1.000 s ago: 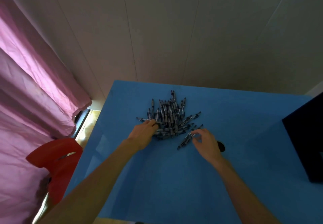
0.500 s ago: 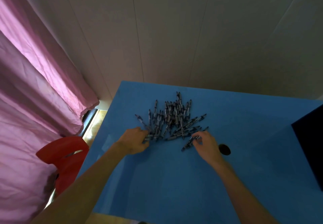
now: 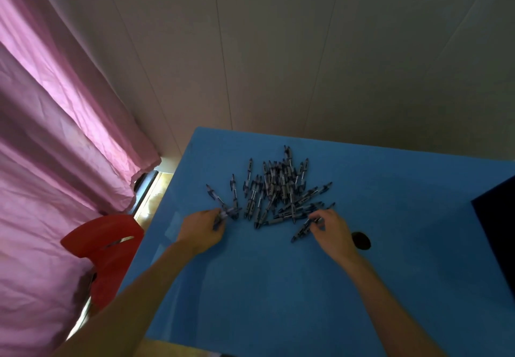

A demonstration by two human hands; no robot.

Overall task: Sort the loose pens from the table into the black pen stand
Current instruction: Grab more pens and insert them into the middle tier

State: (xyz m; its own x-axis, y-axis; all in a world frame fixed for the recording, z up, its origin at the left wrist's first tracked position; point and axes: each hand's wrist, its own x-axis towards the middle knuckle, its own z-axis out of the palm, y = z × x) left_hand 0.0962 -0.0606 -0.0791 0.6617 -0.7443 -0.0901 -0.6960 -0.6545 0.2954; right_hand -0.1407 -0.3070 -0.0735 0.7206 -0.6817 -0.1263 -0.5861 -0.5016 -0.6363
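A heap of pens lay on the blue table, toward its far side, roughly at twelve o'clock from the person. Most pens pointed away toward the wall, with a few fanned out toward two o'clock and ten o'clock.

The left hand sat at the heap's eight o'clock edge, its fingers curled around a pen or two at the fringe of the pile. The right hand sat at the heap's five o'clock edge, thumb and fingertips pinched together on a single pen that slanted down toward seven o'clock, its lower end resting on the table.

A small dark round thing lay on the table just beside the right wrist, at about three o'clock from it; what it was could not be told. A dark object stood at the table's right edge, cut off by the frame, and whether it was the pen stand could not be told.

A pink curtain hung at nine o'clock, and a red chair stood just beside the table's left edge.
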